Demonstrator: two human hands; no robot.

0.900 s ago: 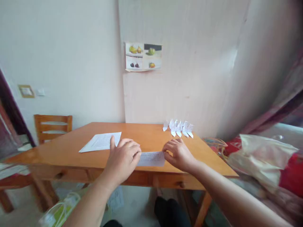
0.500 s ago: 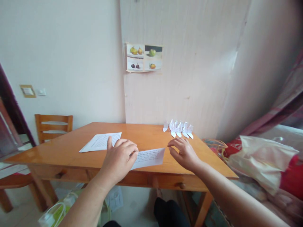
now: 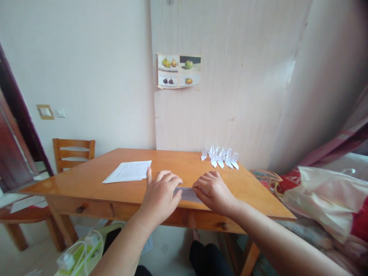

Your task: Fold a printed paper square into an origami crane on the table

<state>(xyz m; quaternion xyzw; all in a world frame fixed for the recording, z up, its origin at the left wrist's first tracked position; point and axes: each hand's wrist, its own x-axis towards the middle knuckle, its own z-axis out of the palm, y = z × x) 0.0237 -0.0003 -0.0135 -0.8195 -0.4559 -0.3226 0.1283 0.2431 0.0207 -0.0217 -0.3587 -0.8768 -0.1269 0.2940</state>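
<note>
A printed sheet of paper (image 3: 188, 194) shows as a narrow greyish strip between my hands at the table's front edge. My left hand (image 3: 162, 195) pinches its left end, thumb below and fingers above. At the other end, my right hand (image 3: 214, 193) has its curled fingers closed on the paper. The hands cover both ends, so I cannot tell whether the strip is folded or tilted. Behind the right hand stand several folded white paper pieces (image 3: 220, 158) in a cluster. A stack of printed sheets (image 3: 128, 171) lies flat beyond my left hand.
The wooden table (image 3: 172, 159) has drawers with round knobs along its front. A wooden chair (image 3: 74, 143) is at the left. White and red bags (image 3: 324, 199) crowd the right side. White cables (image 3: 83, 251) and a green box are below left.
My right hand has moved left and closed on the paper's right end. The paper now shows as a narrower strip. The whole view has shifted slightly.
</note>
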